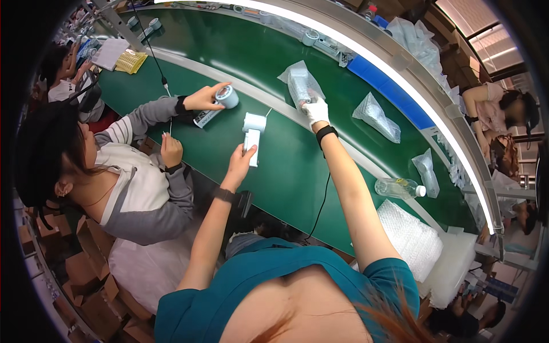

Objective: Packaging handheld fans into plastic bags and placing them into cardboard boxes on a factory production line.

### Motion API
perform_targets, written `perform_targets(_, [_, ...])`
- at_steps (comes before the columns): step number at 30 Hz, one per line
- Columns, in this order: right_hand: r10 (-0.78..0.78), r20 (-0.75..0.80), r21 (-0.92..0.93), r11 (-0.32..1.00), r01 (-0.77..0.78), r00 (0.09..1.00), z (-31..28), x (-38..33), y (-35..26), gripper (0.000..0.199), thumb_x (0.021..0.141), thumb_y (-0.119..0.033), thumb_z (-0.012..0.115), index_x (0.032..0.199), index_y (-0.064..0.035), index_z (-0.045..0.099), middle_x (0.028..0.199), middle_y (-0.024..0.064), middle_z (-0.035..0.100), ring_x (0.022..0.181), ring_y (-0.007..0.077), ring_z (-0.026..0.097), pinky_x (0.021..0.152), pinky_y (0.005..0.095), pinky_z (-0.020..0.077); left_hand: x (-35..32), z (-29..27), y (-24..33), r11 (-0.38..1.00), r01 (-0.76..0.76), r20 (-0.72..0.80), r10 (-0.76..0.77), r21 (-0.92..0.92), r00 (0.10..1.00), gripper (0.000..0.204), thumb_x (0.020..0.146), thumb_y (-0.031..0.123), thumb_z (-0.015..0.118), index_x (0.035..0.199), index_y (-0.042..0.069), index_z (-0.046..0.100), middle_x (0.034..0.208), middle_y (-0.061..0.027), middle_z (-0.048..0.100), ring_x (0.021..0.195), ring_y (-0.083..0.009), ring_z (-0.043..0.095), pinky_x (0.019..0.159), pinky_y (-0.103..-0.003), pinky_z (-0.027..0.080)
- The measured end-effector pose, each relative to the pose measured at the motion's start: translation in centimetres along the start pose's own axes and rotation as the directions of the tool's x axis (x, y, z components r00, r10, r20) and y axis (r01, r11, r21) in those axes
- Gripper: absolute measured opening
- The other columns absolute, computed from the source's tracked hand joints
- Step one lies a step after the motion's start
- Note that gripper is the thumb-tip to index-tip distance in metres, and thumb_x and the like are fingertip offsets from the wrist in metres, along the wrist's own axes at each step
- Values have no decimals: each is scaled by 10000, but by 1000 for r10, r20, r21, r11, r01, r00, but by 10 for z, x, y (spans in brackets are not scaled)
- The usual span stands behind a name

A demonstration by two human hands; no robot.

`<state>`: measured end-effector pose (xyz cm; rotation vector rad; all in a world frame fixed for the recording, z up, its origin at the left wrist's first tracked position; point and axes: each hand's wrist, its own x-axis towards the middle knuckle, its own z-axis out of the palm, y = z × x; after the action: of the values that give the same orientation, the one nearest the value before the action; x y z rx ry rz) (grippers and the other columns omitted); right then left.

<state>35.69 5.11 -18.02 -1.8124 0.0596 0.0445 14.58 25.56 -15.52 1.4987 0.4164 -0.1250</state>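
Observation:
My left hand (239,162) is closed around the handle of a white handheld device (253,127) with a wide cylindrical head, perhaps a small hair dryer. It is held over the green tabletop, head pointing away from me. My right hand (316,111), in a white glove with a dark band at the wrist, reaches over the far green strip. Its fingers close on the near end of a bubble-wrap package (299,84), whose contents are hard to make out. To the left, a co-worker's hand (204,98) holds a similar pale blue device (227,97) beside a dark printed box (206,116).
Two more bubble-wrap packages (377,117) (426,172) lie on the green strip (251,46). A clear bottle (398,187) rests on its side near stacked bubble-wrap sheets (409,237). A blue tray (392,91) and a bright light bar (457,120) run along the far side. A cable hangs at left.

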Motion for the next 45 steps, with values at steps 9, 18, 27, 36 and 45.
perform_targets(9, [-128,24,-409,904,127,991,39,13,-24,307,707,-193,687,992,-82,664,845,210,647,817,318,640,742,359,498,-84,12,70,976,48,200,-5,-214,980,340,908,202,539,1143,-26,449,818,-38,557,675,-87,564,588,-215,443])
perform_targets(18, [289,351,-144,957,-254,891,34,39,-12,376,853,-215,527,1142,25,544,1040,156,612,944,310,608,773,369,495,-122,13,105,925,24,305,100,-379,947,402,920,199,511,1192,-38,336,950,-108,554,705,-108,559,622,-241,467])
perform_targets(27, [-509,294,179,861,476,809,-73,-218,-164,671,631,-224,811,1218,-105,508,1262,127,505,1111,262,514,919,374,420,-143,41,121,891,222,537,29,-397,843,471,902,279,520,1204,-22,320,936,-136,532,650,-137,554,561,-235,444])
perform_targets(36, [-861,298,-299,327,896,413,-152,-262,-174,443,615,-215,762,1015,-157,580,873,22,675,796,282,592,638,367,480,-172,85,127,899,345,770,-15,-268,637,507,883,312,539,1196,-14,311,901,-137,511,582,-136,549,515,-236,441])
perform_targets(45, [-862,34,-635,372,677,505,-199,-332,-167,575,600,-311,773,1103,-157,541,962,28,654,856,245,557,658,348,468,-209,115,136,959,238,846,2,-153,534,498,867,271,560,1183,-9,296,905,-128,519,610,-127,551,542,-237,448])
